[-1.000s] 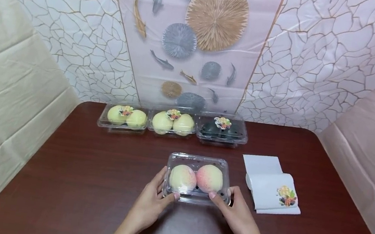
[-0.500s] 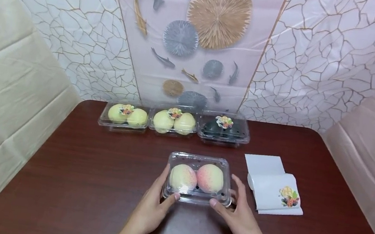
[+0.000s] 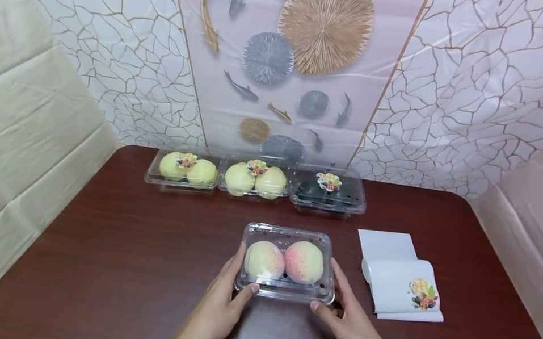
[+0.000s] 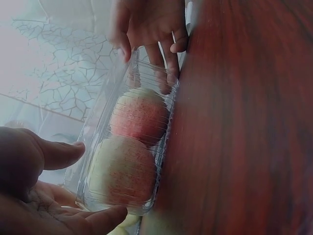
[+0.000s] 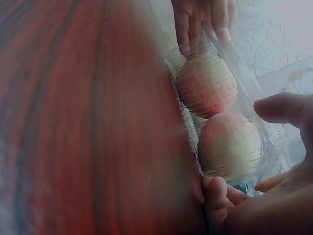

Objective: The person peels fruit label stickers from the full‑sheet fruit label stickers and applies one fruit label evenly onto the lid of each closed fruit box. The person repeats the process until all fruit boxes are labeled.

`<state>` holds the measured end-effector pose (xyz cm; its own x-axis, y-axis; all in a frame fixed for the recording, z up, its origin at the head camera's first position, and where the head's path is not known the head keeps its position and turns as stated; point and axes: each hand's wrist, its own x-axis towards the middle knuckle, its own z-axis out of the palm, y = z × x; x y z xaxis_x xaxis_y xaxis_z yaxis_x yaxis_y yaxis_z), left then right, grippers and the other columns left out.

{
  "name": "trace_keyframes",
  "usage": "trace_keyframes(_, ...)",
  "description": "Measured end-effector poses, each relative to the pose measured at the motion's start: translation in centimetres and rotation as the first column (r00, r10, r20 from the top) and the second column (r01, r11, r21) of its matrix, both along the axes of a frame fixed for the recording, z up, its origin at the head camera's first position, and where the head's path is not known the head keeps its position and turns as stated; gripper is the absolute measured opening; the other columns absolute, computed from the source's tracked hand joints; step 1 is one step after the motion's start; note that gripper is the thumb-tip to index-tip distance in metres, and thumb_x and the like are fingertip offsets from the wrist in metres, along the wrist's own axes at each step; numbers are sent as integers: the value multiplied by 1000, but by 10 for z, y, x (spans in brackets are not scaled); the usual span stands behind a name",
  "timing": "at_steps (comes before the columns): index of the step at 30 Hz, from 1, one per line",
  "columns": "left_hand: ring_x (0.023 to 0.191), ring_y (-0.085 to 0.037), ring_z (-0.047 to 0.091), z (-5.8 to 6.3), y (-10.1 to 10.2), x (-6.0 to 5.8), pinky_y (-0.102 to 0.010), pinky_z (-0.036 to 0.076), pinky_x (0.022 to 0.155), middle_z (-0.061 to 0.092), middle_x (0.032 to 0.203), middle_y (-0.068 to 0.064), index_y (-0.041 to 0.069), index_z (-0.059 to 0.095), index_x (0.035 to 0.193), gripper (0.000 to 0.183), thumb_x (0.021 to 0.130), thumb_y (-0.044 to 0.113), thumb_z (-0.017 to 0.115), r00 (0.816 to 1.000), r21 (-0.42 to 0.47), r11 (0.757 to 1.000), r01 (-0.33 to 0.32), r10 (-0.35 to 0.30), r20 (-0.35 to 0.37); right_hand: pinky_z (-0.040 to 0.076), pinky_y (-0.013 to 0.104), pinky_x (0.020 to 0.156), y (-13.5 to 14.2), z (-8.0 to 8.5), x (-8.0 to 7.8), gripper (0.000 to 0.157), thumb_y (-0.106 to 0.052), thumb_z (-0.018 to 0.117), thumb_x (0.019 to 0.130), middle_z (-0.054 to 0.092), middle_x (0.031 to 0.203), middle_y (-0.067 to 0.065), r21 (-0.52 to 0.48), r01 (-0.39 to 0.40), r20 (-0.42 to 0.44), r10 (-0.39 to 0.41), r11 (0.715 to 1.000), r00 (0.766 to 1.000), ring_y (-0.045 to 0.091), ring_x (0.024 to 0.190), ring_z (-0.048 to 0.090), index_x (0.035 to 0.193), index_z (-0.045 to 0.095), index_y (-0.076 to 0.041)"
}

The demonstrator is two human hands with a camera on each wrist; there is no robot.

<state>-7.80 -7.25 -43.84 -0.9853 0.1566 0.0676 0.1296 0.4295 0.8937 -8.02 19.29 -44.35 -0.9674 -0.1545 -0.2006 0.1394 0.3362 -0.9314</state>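
A clear plastic clamshell box (image 3: 281, 292) with two pink-and-cream peaches (image 3: 304, 262) inside is at the middle of the table, its lid down. My left hand (image 3: 217, 305) holds the box's left end, thumb at the front rim and fingers along the side. At the other end my right hand (image 3: 358, 333) holds it likewise, its thumb at the front right corner. In the left wrist view the peaches (image 4: 122, 171) show through the ribbed wall, beside the left thumb. The right wrist view shows the right fingers (image 5: 217, 193) low against the box's end.
Along the back edge stand three similar boxes with fruit stickers: two hold pale yellow fruit (image 3: 239, 179), the third dark fruit (image 3: 310, 189). To the right lies a white sticker roll (image 3: 393, 277) with a fruit sticker (image 3: 423, 294) on it. Fabric walls surround the dark red table (image 3: 135, 266).
The right fingers opened away from the box's side, then came back against it. The right thumb slid outward toward the front right corner. The box stays nearly in place; the head view shifted slightly.
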Motion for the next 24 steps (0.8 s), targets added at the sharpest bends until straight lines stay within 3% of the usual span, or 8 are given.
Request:
trace_keyframes(9,156,-38,29,2,-3,0,-61,24,124,30,169,-21,7,19,169,78,106,18,65,999,-20,1000,-22,23,34,45,27,102,2,-3,0,84,-8,65,102,37,168,16,-29,-19,44,20,999,999,30,150,38,170,20,-24)
trace_keyframes(14,156,-37,30,2,-12,-3,-60,25,124,33,169,-20,6,23,168,76,106,16,65,999,-31,999,-37,38,28,40,46,112,-3,-5,1,74,-12,64,104,46,163,15,36,-42,35,41,998,999,31,152,34,168,29,-21)
trace_keyframes(16,156,-36,30,2,-12,-4,-59,25,124,33,169,-20,5,23,168,75,106,15,64,999,-35,999,-36,37,24,41,47,112,-2,-5,2,71,-13,65,104,48,160,18,40,-39,33,38,998,999,32,151,37,167,32,-17)
trace_keyframes(21,156,-37,30,2,-8,-4,-58,25,124,32,169,-20,2,23,167,74,106,14,63,999,-48,998,-35,36,12,48,30,100,-1,-3,0,63,-17,66,104,59,149,17,46,4,53,-7,999,999,28,138,51,161,41,-10)
trace_keyframes(24,156,-37,31,2,-7,-4,-58,26,124,33,168,-21,1,24,166,73,106,13,63,999,-51,998,-42,42,7,50,26,92,-1,-4,0,58,-18,69,103,62,144,14,25,30,71,-32,999,997,24,129,57,156,48,-10)
